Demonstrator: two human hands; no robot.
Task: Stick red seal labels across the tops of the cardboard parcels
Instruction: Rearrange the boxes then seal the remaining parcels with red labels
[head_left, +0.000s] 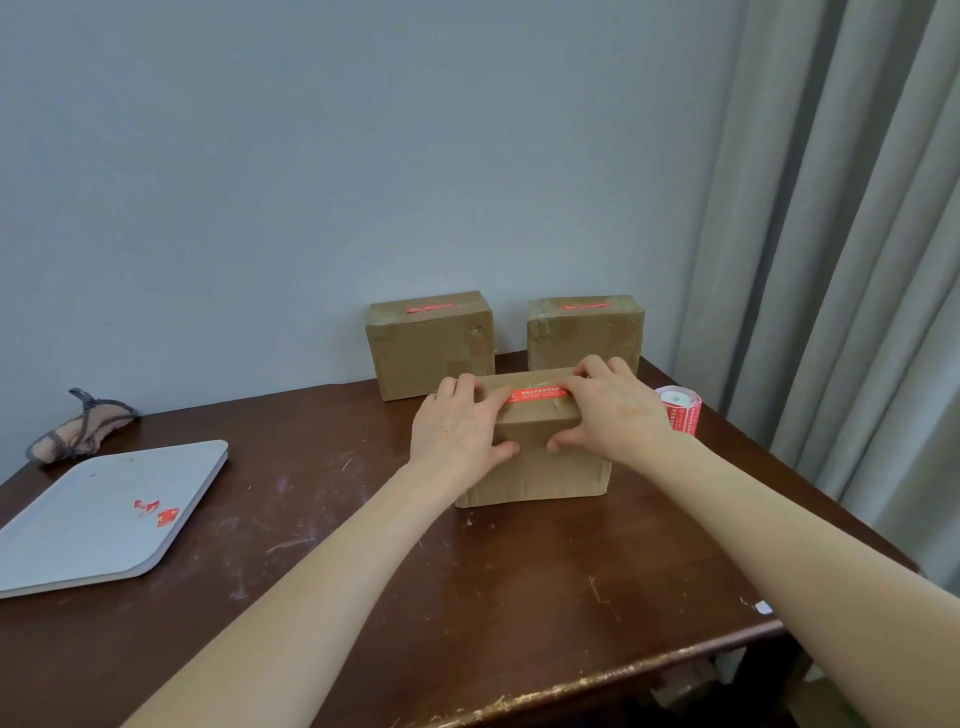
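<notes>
Left hand: fingers bent over the top of the near parcel, forefinger lying on the left end of its red label, thumb pressed against the front face. The hand clasps the parcel's top front edge.

Right hand: same hold, mirrored. Fingers are bent over the top and cover the right end of the label, with the thumb on the front face.

The label runs crosswise along the parcel's top, between the two hands. It carries rows of white print, too small to read.

The parcel stands on a dark, scratched table, towards its right side.

A roll of red labels stands just right of the right hand; its print is also unreadable.

Two back parcels stand against the wall, apart from each other, each with a red label on top.

A grey tray at the left holds red scraps. Beyond it lies a netted bundle.
</notes>
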